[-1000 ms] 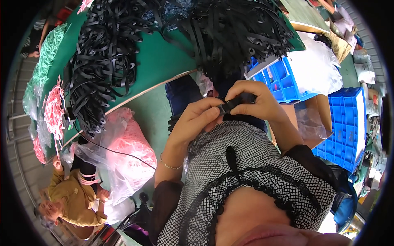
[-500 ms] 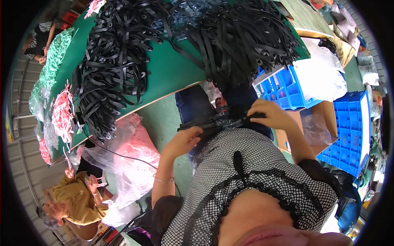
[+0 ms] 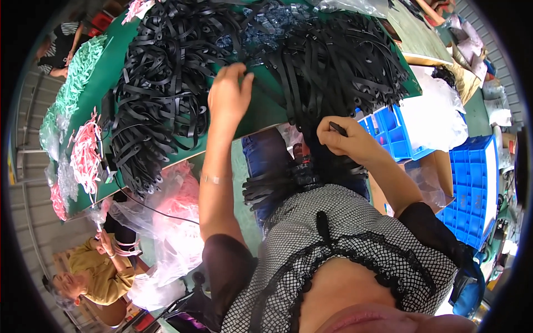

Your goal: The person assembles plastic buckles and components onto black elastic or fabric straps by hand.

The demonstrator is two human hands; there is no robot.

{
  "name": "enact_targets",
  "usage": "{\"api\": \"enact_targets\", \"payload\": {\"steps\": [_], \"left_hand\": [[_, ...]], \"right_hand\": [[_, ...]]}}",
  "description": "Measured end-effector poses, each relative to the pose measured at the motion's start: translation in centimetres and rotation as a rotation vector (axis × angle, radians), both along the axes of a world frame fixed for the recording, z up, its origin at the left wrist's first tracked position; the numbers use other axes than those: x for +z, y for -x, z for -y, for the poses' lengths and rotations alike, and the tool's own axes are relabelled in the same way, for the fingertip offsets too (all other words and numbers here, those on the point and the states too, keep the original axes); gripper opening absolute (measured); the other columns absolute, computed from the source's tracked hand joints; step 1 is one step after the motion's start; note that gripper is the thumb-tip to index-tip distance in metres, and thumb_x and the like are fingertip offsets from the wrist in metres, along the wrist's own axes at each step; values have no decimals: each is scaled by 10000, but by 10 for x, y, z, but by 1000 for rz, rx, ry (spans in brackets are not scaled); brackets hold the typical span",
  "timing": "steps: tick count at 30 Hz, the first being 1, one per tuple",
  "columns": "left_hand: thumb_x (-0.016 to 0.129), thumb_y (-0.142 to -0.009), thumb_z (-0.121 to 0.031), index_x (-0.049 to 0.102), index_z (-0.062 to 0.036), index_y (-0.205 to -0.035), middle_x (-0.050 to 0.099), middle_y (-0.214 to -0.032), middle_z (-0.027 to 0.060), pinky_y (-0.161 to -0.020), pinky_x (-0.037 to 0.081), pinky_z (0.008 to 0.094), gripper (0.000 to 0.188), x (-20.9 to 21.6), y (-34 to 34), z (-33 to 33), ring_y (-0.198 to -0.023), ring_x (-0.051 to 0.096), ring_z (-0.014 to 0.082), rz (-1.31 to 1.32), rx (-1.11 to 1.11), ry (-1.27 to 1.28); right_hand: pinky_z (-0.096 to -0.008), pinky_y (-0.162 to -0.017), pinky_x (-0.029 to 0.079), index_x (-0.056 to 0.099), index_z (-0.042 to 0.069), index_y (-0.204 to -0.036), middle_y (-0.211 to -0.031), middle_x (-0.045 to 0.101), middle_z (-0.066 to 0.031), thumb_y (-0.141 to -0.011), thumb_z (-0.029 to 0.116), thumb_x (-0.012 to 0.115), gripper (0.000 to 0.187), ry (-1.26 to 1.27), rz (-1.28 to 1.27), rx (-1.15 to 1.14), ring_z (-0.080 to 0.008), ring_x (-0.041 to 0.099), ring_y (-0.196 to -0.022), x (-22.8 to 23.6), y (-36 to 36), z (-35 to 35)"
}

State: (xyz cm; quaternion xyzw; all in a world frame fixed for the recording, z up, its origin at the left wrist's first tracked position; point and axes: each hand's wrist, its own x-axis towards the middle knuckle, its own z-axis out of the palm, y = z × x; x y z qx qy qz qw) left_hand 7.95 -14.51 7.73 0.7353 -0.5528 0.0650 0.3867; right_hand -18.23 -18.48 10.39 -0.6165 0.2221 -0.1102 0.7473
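My left hand (image 3: 229,94) is stretched over the table, beside the left pile of black straps (image 3: 166,77). A gap shows between its thumb and fingers, and no object shows there. Close to its fingertips begins a heap of small clear plastic buckles (image 3: 266,30). My right hand (image 3: 345,139) is closed on a black strap (image 3: 337,129), its dark end poking out of the fist. That hand is just off the table edge, below the right pile of black straps (image 3: 338,66). Across my lap lies a bundle of black straps with buckles (image 3: 302,176).
On the green table (image 3: 261,114) are pink straps (image 3: 86,155) and green straps (image 3: 83,66) at far left. Blue crates (image 3: 469,188) and a cardboard box (image 3: 438,172) stand at right. Plastic-wrapped pink material (image 3: 177,216) is at left, near a seated co-worker (image 3: 100,272).
My left hand has left my lap and moved up over the table. My right hand has risen slightly toward the table edge and closed into a fist round a strap. The lap bundle has shifted.
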Motion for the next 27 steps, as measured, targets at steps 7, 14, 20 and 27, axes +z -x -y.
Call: {"api": "enact_targets", "payload": {"steps": [7, 14, 20, 27], "left_hand": [[612, -744, -206, 600, -73, -812, 609, -829, 119, -655, 474, 403, 150, -17, -14, 54, -755, 602, 302, 64, 274, -159], [599, -718, 24, 584, -6, -760, 579, -711, 106, -527, 448, 280, 53, 33, 60, -11, -585, 567, 198, -407, -253, 186], [632, -723, 9, 589, -1, -774, 575, -707, 83, -552, 446, 267, 67, 32, 70, -20, -602, 555, 164, -580, -464, 105], [633, -703, -76, 612, -76, -875, 596, -860, 85, -743, 454, 388, 173, -22, -4, 51, -839, 566, 283, -89, -41, -10]], "right_hand": [[-179, -412, 233, 508, -6, -869, -602, 362, 19, -888, 168, 502, 176, -171, 142, -19, -35, 302, -465, -3, -21, 11], [-200, -569, 405, 533, 18, -983, -868, 511, 12, -916, 209, 465, 213, -259, 377, -327, -71, 490, -708, -4, -62, 17], [-231, -724, 422, 547, 31, -929, -879, 545, -19, -913, 171, 470, 161, -78, 559, -444, -91, 525, -786, -10, -65, 15], [-245, -535, 339, 506, 6, -991, -665, 451, -28, -934, 170, 406, 200, -332, 631, -218, -96, 413, -542, 19, -42, 6]]}}
